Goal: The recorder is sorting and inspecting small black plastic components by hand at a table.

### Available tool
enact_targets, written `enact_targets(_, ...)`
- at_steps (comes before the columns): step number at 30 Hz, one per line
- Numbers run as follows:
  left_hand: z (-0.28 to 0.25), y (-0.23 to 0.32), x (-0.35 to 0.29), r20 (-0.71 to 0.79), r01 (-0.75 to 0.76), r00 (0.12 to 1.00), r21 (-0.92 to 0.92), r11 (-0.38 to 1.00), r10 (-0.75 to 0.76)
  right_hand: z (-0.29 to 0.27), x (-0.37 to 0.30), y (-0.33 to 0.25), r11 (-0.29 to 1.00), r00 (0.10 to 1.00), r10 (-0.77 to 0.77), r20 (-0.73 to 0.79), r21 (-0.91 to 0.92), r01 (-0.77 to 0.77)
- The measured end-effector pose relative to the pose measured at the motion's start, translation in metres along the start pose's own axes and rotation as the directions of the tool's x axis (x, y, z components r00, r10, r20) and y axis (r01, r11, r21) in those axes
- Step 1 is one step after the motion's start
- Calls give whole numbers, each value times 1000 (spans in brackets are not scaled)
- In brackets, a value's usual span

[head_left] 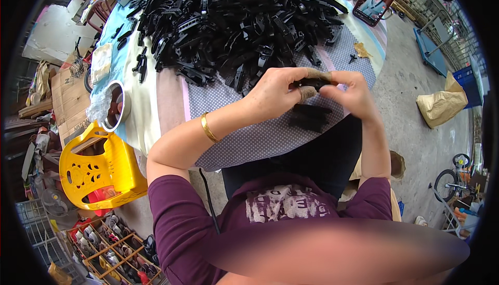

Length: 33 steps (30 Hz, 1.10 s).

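Both hands meet above the near part of the table, closed on a small black plastic part [312, 82]. My left hand [275, 91] pinches it from the left, with brownish wraps on some fingers and a gold bangle on the wrist. From the other side, my right hand [352, 93] grips it between thumb and fingers. The fingers hide much of its shape. Just below the hands lie several dark pieces [310, 117], blurred, on the dotted grey cloth [234, 139]. A large heap of black plastic parts [228, 30] covers the far side of the table.
A phone [374, 0] stands propped at the far right table edge. At the left edge are a metal-rimmed bowl [125, 109] and a yellow plastic chair [99, 170]. On the floor at right are a brown paper sack [441, 103] and a blue platform cart [430, 51].
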State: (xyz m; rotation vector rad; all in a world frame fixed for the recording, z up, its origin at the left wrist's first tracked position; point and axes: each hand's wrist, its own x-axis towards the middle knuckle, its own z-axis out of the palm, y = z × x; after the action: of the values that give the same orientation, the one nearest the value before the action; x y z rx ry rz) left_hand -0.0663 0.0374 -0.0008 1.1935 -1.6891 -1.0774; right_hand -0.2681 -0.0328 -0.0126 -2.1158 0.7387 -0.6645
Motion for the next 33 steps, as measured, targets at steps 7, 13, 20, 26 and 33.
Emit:
enact_targets(7, 10, -15, -4, 221, -393, 916, 317, 863, 336, -28, 54, 48, 615, 870, -423, -254, -786, 70)
enact_targets(13, 4, -6, -1, -13, -138, 989, 303, 943, 149, -26, 43, 37, 611, 840, -523, -145, -751, 251)
enact_targets(20, 3, -14, 3, -141, 86, 975, -477, 875, -172, 18, 29, -19, 754, 813, -573, -102, -454, 475)
enact_targets(26, 3, -11, 6, -152, 139, 953, -551, 823, -264, -1, 56, 6, 956, 923, -245, -296, -231, 180)
enact_targets(33, -2, -5, 5, -178, 155, 948, -467, 871, -264, 7, 77, 35, 830, 908, -293, -299, -551, 86)
